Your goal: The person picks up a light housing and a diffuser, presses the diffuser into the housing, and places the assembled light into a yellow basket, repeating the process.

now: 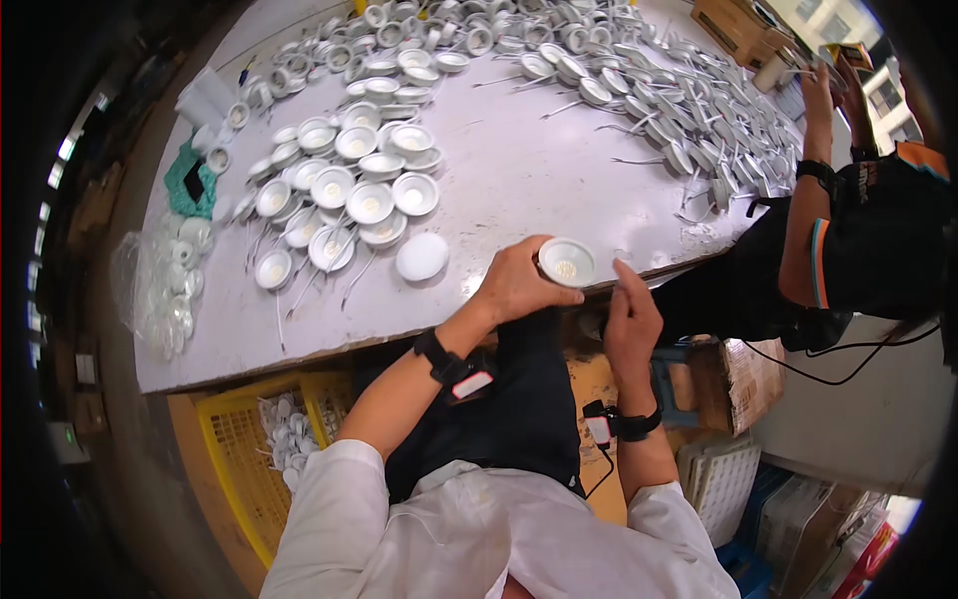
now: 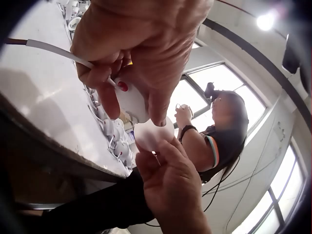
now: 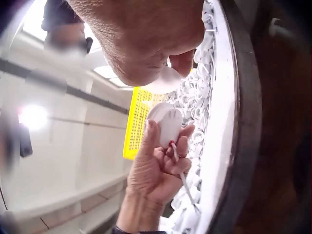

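Observation:
My left hand (image 1: 519, 283) grips a round white lamp housing (image 1: 566, 263) by its rim, its speckled inner face turned up in the head view. From its back, by a red spot, a white cable (image 2: 58, 52) trails between my fingers. Facing it, my right hand (image 1: 633, 329) pinches a smooth white domed cover (image 2: 153, 136), clearest in the left wrist view. In the right wrist view the cover (image 3: 165, 82) is partly hidden behind my right hand (image 3: 146, 41), above the housing (image 3: 170, 126) in my left hand (image 3: 153, 183). Whether cover and housing touch is unclear.
A white dome (image 1: 422, 257) lies on the table (image 1: 489, 170) near its front edge. Lamp housings (image 1: 369, 203) are heaped behind it, more at the back and right. Clear bags (image 1: 165, 290) sit at left, a yellow basket (image 1: 232, 419) below. Another person (image 1: 868, 230) is at right.

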